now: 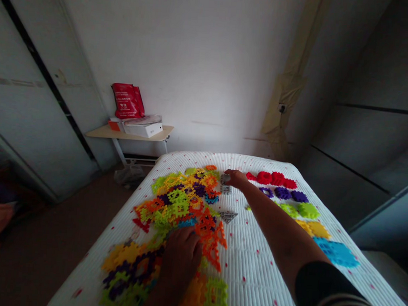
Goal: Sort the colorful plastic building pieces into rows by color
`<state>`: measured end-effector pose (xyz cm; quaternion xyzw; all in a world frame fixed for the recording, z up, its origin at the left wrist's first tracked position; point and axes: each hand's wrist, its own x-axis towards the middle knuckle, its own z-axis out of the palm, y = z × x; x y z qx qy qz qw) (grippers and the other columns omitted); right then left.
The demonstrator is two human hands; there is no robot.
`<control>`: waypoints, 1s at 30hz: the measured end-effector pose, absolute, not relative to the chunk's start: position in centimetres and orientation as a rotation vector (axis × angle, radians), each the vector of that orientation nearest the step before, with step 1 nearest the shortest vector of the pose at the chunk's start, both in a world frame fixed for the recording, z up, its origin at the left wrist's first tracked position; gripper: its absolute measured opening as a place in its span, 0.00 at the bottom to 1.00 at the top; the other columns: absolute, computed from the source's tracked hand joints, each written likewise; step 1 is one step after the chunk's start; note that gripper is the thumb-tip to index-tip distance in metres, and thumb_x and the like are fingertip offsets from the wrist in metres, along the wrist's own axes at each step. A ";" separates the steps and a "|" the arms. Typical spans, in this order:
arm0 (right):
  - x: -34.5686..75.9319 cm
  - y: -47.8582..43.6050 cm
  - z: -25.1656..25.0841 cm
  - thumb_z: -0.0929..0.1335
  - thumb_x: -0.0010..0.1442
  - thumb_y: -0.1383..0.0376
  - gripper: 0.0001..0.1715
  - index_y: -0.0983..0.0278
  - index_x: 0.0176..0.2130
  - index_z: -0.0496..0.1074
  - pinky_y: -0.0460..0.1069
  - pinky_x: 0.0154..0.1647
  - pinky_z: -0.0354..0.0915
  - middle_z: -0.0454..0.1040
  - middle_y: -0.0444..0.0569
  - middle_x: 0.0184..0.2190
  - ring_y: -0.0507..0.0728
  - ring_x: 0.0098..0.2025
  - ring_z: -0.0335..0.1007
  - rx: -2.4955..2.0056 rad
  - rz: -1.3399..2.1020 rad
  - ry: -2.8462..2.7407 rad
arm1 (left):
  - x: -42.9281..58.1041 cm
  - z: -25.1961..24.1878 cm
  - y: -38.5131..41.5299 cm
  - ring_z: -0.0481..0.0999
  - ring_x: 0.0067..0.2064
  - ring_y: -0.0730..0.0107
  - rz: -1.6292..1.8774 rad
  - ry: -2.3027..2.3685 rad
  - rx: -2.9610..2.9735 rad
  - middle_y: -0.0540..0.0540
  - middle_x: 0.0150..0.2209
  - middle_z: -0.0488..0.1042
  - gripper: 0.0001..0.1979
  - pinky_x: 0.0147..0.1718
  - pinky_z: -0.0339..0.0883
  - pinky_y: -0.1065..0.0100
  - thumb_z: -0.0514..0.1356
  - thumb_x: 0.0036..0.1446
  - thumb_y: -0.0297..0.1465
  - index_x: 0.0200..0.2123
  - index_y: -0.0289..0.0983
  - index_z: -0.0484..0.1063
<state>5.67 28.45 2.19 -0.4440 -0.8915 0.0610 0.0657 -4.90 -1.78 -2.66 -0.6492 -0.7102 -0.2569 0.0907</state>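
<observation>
My right hand [236, 179] reaches to the far side of the bed. Its fingers are closed at the edge of a grey plastic building piece [226, 179], next to more grey lattice. A grey triangular piece [228, 216] lies nearer to me. My left hand [182, 249] is low over the near part of a mixed heap of toothed, interlocking building pieces [177, 202] in green, yellow, orange, purple and blue. Its fingers bend down beside orange triangular pieces [211, 242]; the fingertips are dark and partly hidden, so its grip is unclear.
Right of my right arm lie colour groups: red pieces [271, 178], purple pieces [283, 193], green pieces [308, 210], yellow pieces [319, 229] and blue pieces [338, 253]. The white ribbed bedspread [248, 272] lies beneath. A small table [135, 133] with a red bag [128, 102] stands far left.
</observation>
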 end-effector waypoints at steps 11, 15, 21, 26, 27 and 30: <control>6.7 20.0 4.9 0.66 0.57 0.67 0.25 0.64 0.55 0.64 0.50 0.51 0.62 0.67 0.53 0.54 0.58 0.52 0.66 -0.930 0.159 -2.585 | -4.1 -0.6 -2.3 0.71 0.40 0.61 -0.775 -2.256 -1.954 0.43 0.34 0.74 0.08 0.43 0.63 0.58 0.54 0.53 0.27 0.29 0.38 0.73; 9.8 13.4 2.2 0.63 0.58 0.67 0.16 0.64 0.47 0.69 0.48 0.42 0.66 0.74 0.51 0.44 0.55 0.41 0.72 -0.721 0.342 -2.538 | -4.5 -0.5 -2.5 0.72 0.39 0.64 -0.835 -2.321 -1.965 0.44 0.33 0.74 0.08 0.41 0.64 0.61 0.54 0.54 0.26 0.29 0.38 0.73; 15.4 8.0 -1.8 0.60 0.60 0.66 0.12 0.62 0.40 0.71 0.47 0.36 0.66 0.75 0.50 0.37 0.54 0.35 0.72 -0.709 0.604 -2.528 | -7.2 0.5 -2.8 0.73 0.43 0.67 -1.080 -2.387 -1.749 0.45 0.38 0.76 0.14 0.45 0.65 0.65 0.50 0.53 0.21 0.35 0.37 0.74; 17.8 8.4 -3.1 0.60 0.59 0.63 0.12 0.62 0.35 0.72 0.48 0.34 0.67 0.75 0.49 0.32 0.55 0.33 0.72 -0.839 0.721 -2.386 | -10.2 2.4 -4.2 0.74 0.45 0.66 -0.956 -2.491 -1.567 0.47 0.40 0.77 0.14 0.47 0.64 0.66 0.51 0.53 0.23 0.36 0.39 0.75; 18.0 8.7 -3.3 0.60 0.58 0.62 0.12 0.61 0.34 0.72 0.48 0.33 0.67 0.75 0.49 0.31 0.55 0.32 0.72 -0.878 0.755 -2.336 | -10.8 2.7 -4.5 0.74 0.45 0.66 -0.902 -2.522 -1.539 0.47 0.40 0.77 0.14 0.47 0.64 0.66 0.51 0.53 0.24 0.36 0.40 0.75; 17.9 9.3 -3.7 0.61 0.57 0.60 0.12 0.61 0.34 0.72 0.49 0.32 0.68 0.76 0.48 0.30 0.56 0.30 0.72 -0.948 0.822 -2.242 | -12.1 3.4 -5.2 0.73 0.45 0.65 -0.745 -2.618 -1.512 0.47 0.41 0.77 0.13 0.46 0.63 0.67 0.52 0.53 0.28 0.36 0.40 0.75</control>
